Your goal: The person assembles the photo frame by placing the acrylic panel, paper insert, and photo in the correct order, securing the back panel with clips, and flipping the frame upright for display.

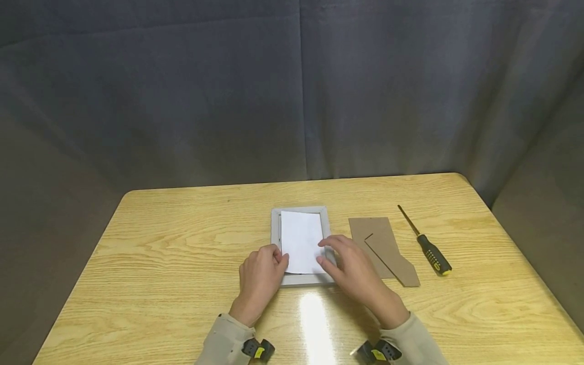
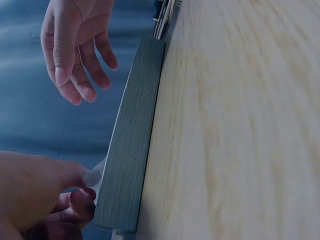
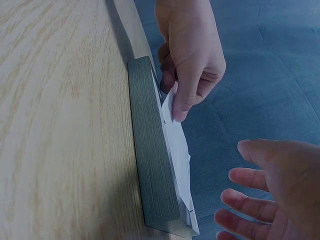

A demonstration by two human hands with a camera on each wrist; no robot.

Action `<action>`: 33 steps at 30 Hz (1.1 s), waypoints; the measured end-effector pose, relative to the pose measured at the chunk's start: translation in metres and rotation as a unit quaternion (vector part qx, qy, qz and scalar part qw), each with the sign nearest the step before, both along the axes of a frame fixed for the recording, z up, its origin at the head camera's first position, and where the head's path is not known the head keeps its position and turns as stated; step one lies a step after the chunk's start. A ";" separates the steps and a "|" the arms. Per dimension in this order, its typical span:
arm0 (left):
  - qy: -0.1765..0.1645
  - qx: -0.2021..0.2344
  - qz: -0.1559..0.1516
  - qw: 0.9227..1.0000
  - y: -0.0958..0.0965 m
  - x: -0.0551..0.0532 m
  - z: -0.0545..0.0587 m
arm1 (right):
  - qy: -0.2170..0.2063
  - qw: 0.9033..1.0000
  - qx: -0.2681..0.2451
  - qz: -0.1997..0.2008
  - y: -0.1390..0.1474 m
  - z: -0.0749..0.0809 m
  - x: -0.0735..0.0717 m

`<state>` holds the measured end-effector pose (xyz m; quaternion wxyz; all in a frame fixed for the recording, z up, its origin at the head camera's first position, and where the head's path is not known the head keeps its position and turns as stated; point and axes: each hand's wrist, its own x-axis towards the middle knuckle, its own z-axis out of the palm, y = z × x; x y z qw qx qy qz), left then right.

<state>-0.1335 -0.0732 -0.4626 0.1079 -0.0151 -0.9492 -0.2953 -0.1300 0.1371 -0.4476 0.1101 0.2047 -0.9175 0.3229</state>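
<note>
A white sheet of paper (image 1: pixel 301 243) lies over the recess of a light grey picture frame (image 1: pixel 298 209) in the head view. My left hand (image 1: pixel 261 274) pinches the paper's lower left edge between thumb and curled fingers. In the right wrist view that edge is lifted a little, with the left thumb (image 3: pixel 184 102) on top of it. My right hand (image 1: pixel 353 266) hovers at the right side of the frame, fingers apart and relaxed, holding nothing. Seen from the left wrist, the right hand (image 2: pixel 80 50) hangs above the frame's side (image 2: pixel 131 135).
To the right lies a brown backing board (image 1: pixel 371 228) with an angled stand leg (image 1: pixel 403 271). Beyond it a screwdriver (image 1: pixel 431 253) with a black and yellow handle lies on the wooden table (image 1: pixel 182 243). A dark curtain (image 1: pixel 228 101) hangs behind the table.
</note>
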 end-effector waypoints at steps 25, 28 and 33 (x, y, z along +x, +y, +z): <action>-0.012 -0.013 -0.031 0.999 -0.002 -0.001 -0.002 | -0.011 1.000 -0.003 -0.002 -0.001 0.002 0.001; -0.024 -0.014 -0.042 0.999 -0.003 -0.002 -0.002 | -0.014 1.000 -0.002 -0.004 -0.001 0.002 0.001; -0.032 -0.011 -0.047 0.998 -0.004 -0.002 -0.002 | -0.016 1.000 -0.002 -0.005 -0.001 0.002 0.001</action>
